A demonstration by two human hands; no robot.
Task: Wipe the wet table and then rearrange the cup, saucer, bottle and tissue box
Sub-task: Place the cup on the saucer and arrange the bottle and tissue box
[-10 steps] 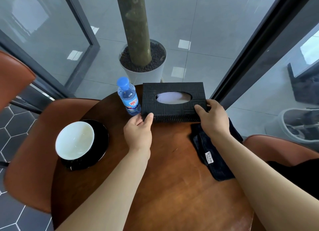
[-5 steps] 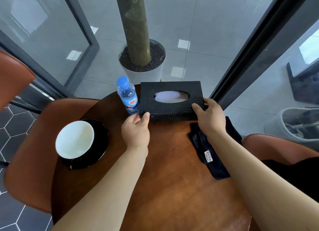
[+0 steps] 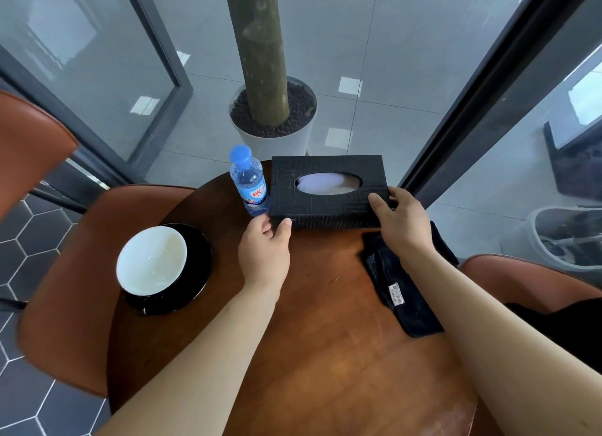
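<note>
From the head camera, counted: one round wooden table (image 3: 325,354), one tissue box (image 3: 325,212), one bottle (image 3: 249,183), one cup (image 3: 151,259), one saucer (image 3: 198,269), one dark cloth (image 3: 404,292), one left hand (image 3: 264,256) and one right hand (image 3: 402,223), plus three orange-brown chairs (image 3: 81,272) around the table: two on the left, one on the right.

Containers next. In the black tissue box, white tissue, showing through the oval opening in the top. On the black saucer, the white cup, mouth up, pale inside visible to the bottom. In the clear bottle with blue cap and blue label, a level too hard to judge. On the floor beyond the table, one white pot (image 3: 277,142) holding dark pebbles and a thick green-brown trunk (image 3: 264,51).

Tissue box at the table's far edge, lying flat, opening up, long axis running left to right. Bottle upright just beside its left end; touching or not, cannot tell. Cup and saucer at the left edge, well apart from the box. Cloth folded at the right, partly under the right forearm.

Pinching the near left corner of the tissue box: the left hand, thumb on the front face. Gripping the right end: the right hand, thumb over the top, fingers curled round the side.
</note>
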